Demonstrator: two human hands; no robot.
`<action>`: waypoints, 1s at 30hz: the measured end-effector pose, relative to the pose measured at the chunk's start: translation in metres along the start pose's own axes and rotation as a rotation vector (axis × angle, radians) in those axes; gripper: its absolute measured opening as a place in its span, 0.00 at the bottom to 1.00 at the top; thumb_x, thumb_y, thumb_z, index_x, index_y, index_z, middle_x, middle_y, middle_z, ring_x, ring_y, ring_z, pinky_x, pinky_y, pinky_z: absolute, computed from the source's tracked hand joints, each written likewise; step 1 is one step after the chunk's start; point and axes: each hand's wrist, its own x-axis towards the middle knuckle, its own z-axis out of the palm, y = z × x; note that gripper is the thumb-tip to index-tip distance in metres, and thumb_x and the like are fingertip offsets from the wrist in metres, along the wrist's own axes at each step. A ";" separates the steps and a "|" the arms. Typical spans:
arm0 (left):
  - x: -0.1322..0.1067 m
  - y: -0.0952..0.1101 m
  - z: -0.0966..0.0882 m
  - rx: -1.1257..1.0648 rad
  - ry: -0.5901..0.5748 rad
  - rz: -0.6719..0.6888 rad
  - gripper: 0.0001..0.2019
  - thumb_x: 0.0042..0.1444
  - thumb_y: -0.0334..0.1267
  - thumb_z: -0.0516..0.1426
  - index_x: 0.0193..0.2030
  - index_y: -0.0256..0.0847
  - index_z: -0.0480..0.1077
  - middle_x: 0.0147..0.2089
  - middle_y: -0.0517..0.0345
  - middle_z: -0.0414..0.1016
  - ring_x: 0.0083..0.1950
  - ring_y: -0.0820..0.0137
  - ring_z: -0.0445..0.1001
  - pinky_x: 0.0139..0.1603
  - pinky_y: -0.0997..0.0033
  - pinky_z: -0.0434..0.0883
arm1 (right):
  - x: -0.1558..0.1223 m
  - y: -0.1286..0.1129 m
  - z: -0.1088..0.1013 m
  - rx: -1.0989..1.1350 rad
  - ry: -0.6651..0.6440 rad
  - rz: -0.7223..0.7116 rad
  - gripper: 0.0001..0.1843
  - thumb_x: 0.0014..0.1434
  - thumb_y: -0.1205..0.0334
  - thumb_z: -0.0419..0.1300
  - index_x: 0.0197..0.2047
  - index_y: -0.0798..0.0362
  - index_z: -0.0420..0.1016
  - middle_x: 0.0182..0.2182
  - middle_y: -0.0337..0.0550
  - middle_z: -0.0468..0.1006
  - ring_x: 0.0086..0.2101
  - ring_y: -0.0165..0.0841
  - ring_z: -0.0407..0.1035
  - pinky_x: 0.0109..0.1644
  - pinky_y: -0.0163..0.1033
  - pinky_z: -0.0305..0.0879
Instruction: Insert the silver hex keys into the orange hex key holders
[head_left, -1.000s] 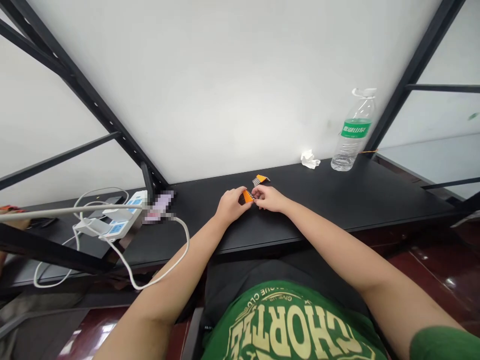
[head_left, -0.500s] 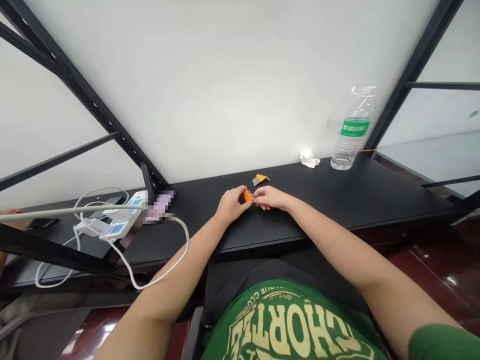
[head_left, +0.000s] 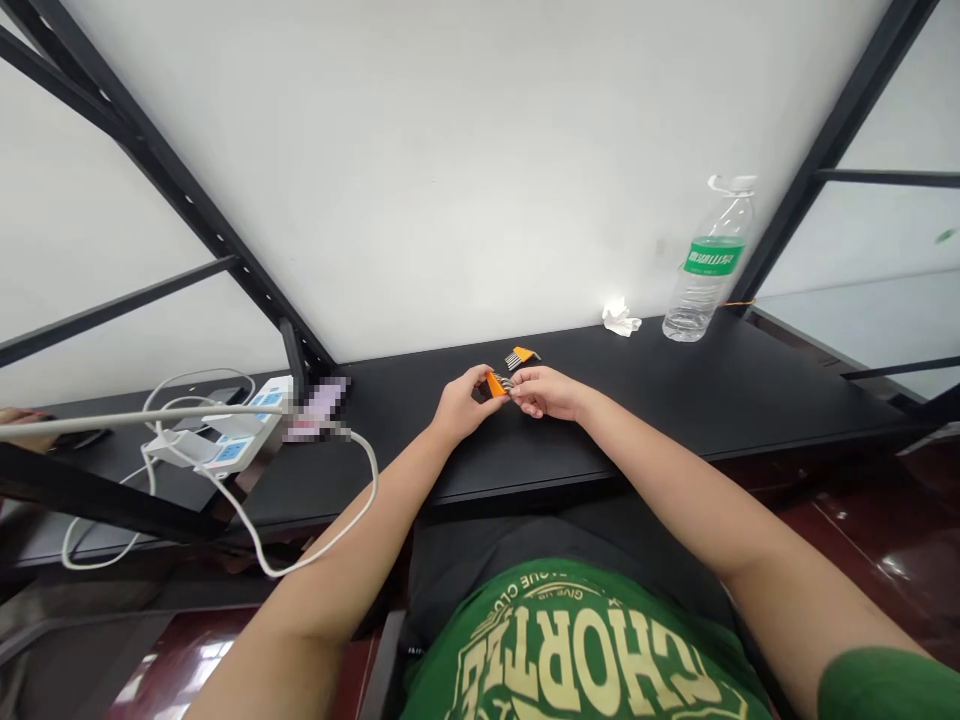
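Note:
My left hand [head_left: 463, 402] pinches a small orange holder with metal hex keys [head_left: 496, 384] just above the black tabletop [head_left: 645, 390]. My right hand [head_left: 547, 390] meets it from the right, fingertips closed on the metal keys sticking out of the holder. A second orange hex key set [head_left: 520, 356] lies on the table just behind my hands, untouched.
A clear water bottle with a green label [head_left: 709, 262] stands at the back right, with a crumpled white tissue [head_left: 619, 319] left of it. White power strips and cables [head_left: 225, 440] sit at the left. Black frame bars cross both sides.
Both hands have lifted the orange holder slightly and tilted it; my right fingers have shifted on the keys. The second set has not moved.

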 end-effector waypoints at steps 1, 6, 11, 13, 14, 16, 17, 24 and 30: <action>0.000 0.000 0.000 -0.005 0.002 0.003 0.24 0.54 0.49 0.68 0.55 0.42 0.72 0.45 0.55 0.82 0.42 0.66 0.80 0.50 0.63 0.79 | -0.001 -0.001 0.000 0.009 -0.002 0.001 0.18 0.52 0.55 0.75 0.32 0.55 0.71 0.24 0.37 0.73 0.19 0.24 0.64 0.18 0.29 0.58; -0.001 -0.002 0.000 -0.010 -0.059 0.021 0.23 0.56 0.51 0.67 0.54 0.43 0.72 0.45 0.55 0.82 0.43 0.65 0.80 0.52 0.62 0.78 | 0.000 0.001 0.000 -0.086 -0.011 0.037 0.26 0.59 0.40 0.70 0.33 0.57 0.74 0.25 0.40 0.73 0.19 0.25 0.65 0.17 0.30 0.61; 0.000 -0.002 0.001 -0.003 -0.085 0.013 0.23 0.56 0.50 0.66 0.54 0.43 0.72 0.45 0.55 0.82 0.43 0.64 0.80 0.52 0.61 0.77 | 0.002 0.005 0.000 -0.146 -0.026 0.023 0.27 0.59 0.38 0.70 0.33 0.55 0.73 0.24 0.37 0.73 0.17 0.24 0.63 0.16 0.29 0.60; 0.000 -0.003 0.001 -0.018 -0.096 0.012 0.22 0.56 0.49 0.66 0.54 0.43 0.71 0.44 0.56 0.82 0.43 0.65 0.80 0.52 0.62 0.77 | 0.001 0.005 0.001 -0.164 -0.035 0.021 0.25 0.58 0.39 0.71 0.33 0.54 0.72 0.23 0.35 0.73 0.16 0.23 0.63 0.15 0.29 0.58; 0.000 -0.003 0.001 -0.026 -0.101 0.010 0.21 0.56 0.48 0.66 0.53 0.43 0.71 0.44 0.56 0.82 0.43 0.65 0.80 0.52 0.62 0.77 | 0.001 0.005 0.001 -0.171 -0.032 0.019 0.25 0.58 0.40 0.72 0.33 0.54 0.72 0.23 0.35 0.73 0.16 0.23 0.63 0.15 0.29 0.56; 0.001 -0.005 0.001 -0.035 -0.109 0.001 0.21 0.55 0.48 0.66 0.53 0.43 0.71 0.44 0.57 0.82 0.43 0.66 0.80 0.52 0.62 0.77 | 0.001 0.004 0.001 -0.172 -0.014 -0.004 0.25 0.57 0.41 0.72 0.33 0.54 0.72 0.22 0.34 0.72 0.15 0.23 0.62 0.14 0.29 0.55; 0.001 -0.005 0.001 -0.037 -0.112 -0.005 0.21 0.55 0.48 0.66 0.52 0.43 0.71 0.43 0.57 0.82 0.42 0.66 0.80 0.52 0.63 0.77 | 0.001 0.004 0.000 -0.166 0.001 -0.025 0.25 0.57 0.41 0.72 0.32 0.54 0.71 0.22 0.34 0.72 0.15 0.23 0.61 0.14 0.29 0.54; 0.003 -0.008 0.000 0.050 -0.077 -0.074 0.21 0.53 0.48 0.68 0.51 0.45 0.73 0.40 0.60 0.81 0.38 0.67 0.78 0.44 0.66 0.76 | 0.005 0.005 -0.002 -0.163 0.172 -0.170 0.27 0.57 0.38 0.71 0.28 0.52 0.67 0.20 0.35 0.68 0.14 0.24 0.58 0.13 0.31 0.48; 0.004 -0.015 -0.005 0.174 -0.076 -0.153 0.18 0.53 0.45 0.68 0.48 0.47 0.73 0.38 0.59 0.81 0.36 0.63 0.79 0.38 0.65 0.74 | 0.010 0.004 -0.016 -0.358 0.435 -0.157 0.28 0.64 0.36 0.62 0.28 0.49 0.62 0.20 0.35 0.65 0.14 0.24 0.54 0.15 0.33 0.46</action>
